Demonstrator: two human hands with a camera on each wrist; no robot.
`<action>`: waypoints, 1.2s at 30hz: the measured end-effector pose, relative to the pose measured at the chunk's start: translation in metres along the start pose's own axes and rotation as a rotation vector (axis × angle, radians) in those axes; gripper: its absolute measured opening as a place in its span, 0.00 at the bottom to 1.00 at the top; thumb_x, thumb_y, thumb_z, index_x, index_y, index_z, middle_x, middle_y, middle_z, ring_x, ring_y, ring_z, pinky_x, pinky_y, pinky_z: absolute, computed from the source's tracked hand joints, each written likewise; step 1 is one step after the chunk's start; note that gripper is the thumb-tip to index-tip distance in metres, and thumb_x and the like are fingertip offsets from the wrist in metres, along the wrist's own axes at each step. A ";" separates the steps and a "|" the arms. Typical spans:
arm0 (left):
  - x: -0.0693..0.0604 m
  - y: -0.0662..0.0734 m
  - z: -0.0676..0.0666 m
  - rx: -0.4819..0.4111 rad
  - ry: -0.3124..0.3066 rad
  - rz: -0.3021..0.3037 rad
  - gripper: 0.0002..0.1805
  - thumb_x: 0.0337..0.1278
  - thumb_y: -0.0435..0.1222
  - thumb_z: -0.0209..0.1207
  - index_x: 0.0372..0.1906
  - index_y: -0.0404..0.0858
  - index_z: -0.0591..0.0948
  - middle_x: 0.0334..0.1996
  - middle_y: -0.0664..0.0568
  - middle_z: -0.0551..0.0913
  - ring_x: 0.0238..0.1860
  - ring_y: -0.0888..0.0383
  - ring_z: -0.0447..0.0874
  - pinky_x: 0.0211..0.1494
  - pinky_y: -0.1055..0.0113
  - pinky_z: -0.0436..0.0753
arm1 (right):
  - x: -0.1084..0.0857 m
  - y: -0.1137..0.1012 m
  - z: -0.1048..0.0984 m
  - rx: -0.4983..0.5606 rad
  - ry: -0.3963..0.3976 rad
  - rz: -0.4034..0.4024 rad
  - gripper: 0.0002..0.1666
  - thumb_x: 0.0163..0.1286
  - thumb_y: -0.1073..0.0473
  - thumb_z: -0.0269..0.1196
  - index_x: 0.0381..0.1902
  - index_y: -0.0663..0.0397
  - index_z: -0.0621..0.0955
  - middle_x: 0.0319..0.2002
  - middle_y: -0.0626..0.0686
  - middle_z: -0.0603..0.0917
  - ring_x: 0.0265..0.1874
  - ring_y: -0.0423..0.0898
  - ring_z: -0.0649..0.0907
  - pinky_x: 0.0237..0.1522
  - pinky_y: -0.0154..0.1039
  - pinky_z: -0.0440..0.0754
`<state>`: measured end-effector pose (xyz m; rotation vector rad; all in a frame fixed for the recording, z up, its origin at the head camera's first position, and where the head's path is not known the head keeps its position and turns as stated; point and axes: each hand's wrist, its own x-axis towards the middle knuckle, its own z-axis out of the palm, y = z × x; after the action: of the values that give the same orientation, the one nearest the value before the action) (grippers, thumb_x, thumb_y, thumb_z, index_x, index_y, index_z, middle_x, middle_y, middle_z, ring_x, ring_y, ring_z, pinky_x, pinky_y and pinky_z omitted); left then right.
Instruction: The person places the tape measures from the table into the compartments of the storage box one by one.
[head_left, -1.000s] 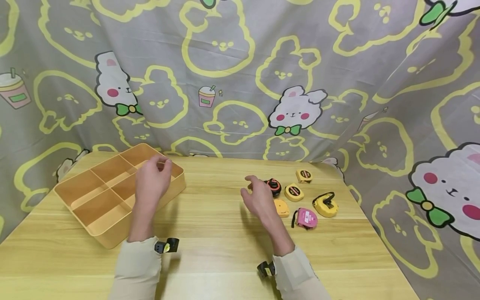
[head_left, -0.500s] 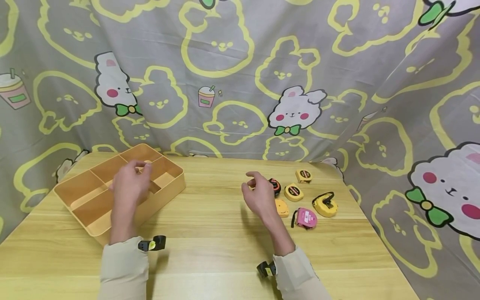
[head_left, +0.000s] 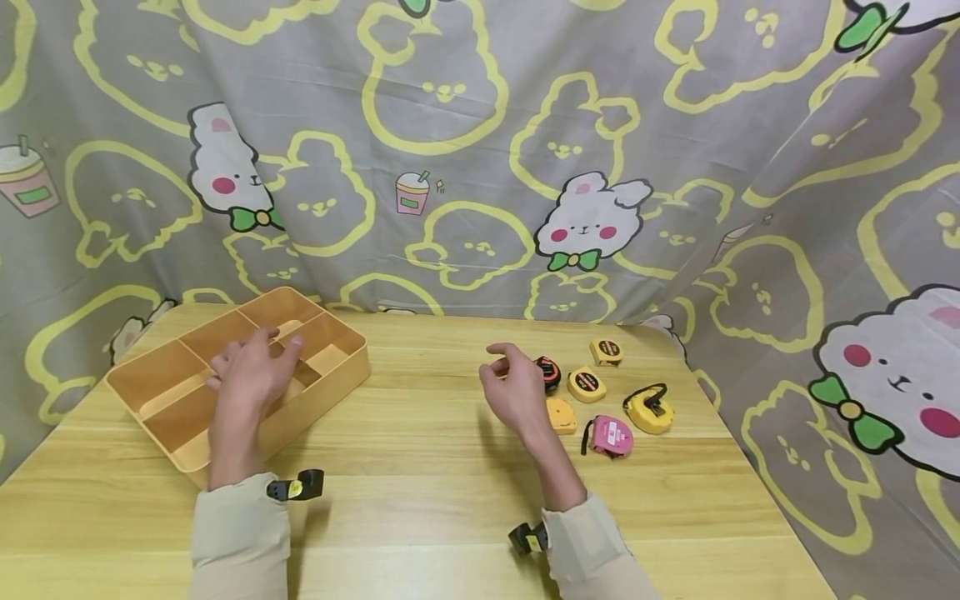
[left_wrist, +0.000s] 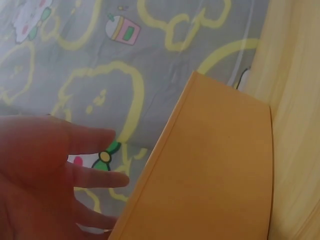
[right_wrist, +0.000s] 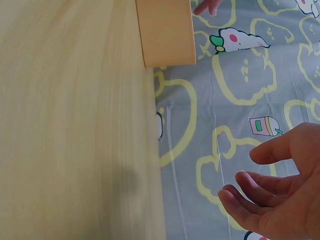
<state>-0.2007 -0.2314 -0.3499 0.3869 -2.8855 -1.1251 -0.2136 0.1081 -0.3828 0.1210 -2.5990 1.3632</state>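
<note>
My left hand point(head_left: 251, 371) is over the wooden-coloured divided box point(head_left: 341, 368), fingers spread and holding nothing that shows. In the left wrist view, the extended fingers point(left_wrist: 95, 177) appear beside the box's outer wall point(left_wrist: 215, 160). My right hand point(head_left: 516, 392) hovers above the table just left of several tape measures, its fingers loosely bent and nothing in them. Closest to it are a black-and-red tape measure point(head_left: 550, 374) and an orange one point(head_left: 561, 416), both partly behind the hand. A pink tape measure point(head_left: 611, 437) with a black strap lies nearer me.
Two small yellow tape measures point(head_left: 587, 384) lie farther back, and a larger yellow one point(head_left: 651, 410) with a black strap sits to the right. A patterned grey curtain point(head_left: 465, 167) hangs behind the wooden table point(head_left: 420, 500).
My left hand has moved left and slightly down over the box, and its fingers have spread from a closer pose. The right hand has stayed nearly still.
</note>
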 end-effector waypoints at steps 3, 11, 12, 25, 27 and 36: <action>0.000 -0.001 -0.001 0.011 -0.024 -0.007 0.45 0.76 0.61 0.36 0.79 0.30 0.51 0.70 0.14 0.49 0.69 0.14 0.37 0.62 0.21 0.40 | 0.000 -0.001 0.002 0.006 -0.008 -0.001 0.20 0.71 0.58 0.60 0.60 0.50 0.82 0.36 0.50 0.87 0.38 0.47 0.87 0.37 0.42 0.83; -0.002 -0.003 0.000 0.054 -0.063 -0.017 0.45 0.76 0.61 0.35 0.80 0.31 0.49 0.72 0.15 0.48 0.70 0.13 0.34 0.62 0.19 0.37 | -0.001 -0.001 0.005 0.005 -0.006 0.001 0.19 0.71 0.58 0.60 0.59 0.50 0.82 0.36 0.50 0.87 0.37 0.48 0.86 0.35 0.42 0.83; -0.002 -0.003 0.000 0.060 -0.070 -0.019 0.45 0.76 0.62 0.35 0.80 0.31 0.49 0.72 0.15 0.48 0.70 0.12 0.35 0.62 0.19 0.38 | -0.001 -0.001 0.006 0.006 -0.007 -0.001 0.19 0.71 0.59 0.60 0.59 0.51 0.82 0.36 0.50 0.87 0.37 0.48 0.86 0.34 0.42 0.83; -0.002 -0.007 0.003 0.092 -0.120 0.003 0.46 0.76 0.62 0.35 0.79 0.29 0.48 0.71 0.16 0.48 0.70 0.15 0.38 0.60 0.22 0.47 | -0.002 -0.004 0.008 0.034 -0.027 0.010 0.19 0.71 0.59 0.60 0.58 0.51 0.82 0.35 0.51 0.87 0.35 0.47 0.86 0.31 0.40 0.82; -0.002 -0.007 0.003 0.094 -0.126 0.005 0.47 0.76 0.62 0.36 0.79 0.29 0.47 0.72 0.16 0.47 0.71 0.15 0.37 0.61 0.21 0.47 | -0.002 -0.005 0.009 0.040 -0.038 0.016 0.19 0.72 0.59 0.60 0.58 0.51 0.82 0.35 0.51 0.87 0.34 0.47 0.86 0.30 0.39 0.81; -0.001 -0.012 0.002 0.099 -0.131 0.005 0.48 0.76 0.63 0.35 0.80 0.28 0.45 0.73 0.17 0.44 0.72 0.16 0.35 0.64 0.19 0.44 | -0.001 -0.012 0.016 0.058 -0.059 0.030 0.18 0.71 0.60 0.61 0.57 0.52 0.83 0.34 0.51 0.86 0.31 0.45 0.84 0.30 0.38 0.81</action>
<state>-0.1967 -0.2385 -0.3595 0.3193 -3.0625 -1.0480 -0.2126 0.0878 -0.3826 0.1334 -2.6196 1.4672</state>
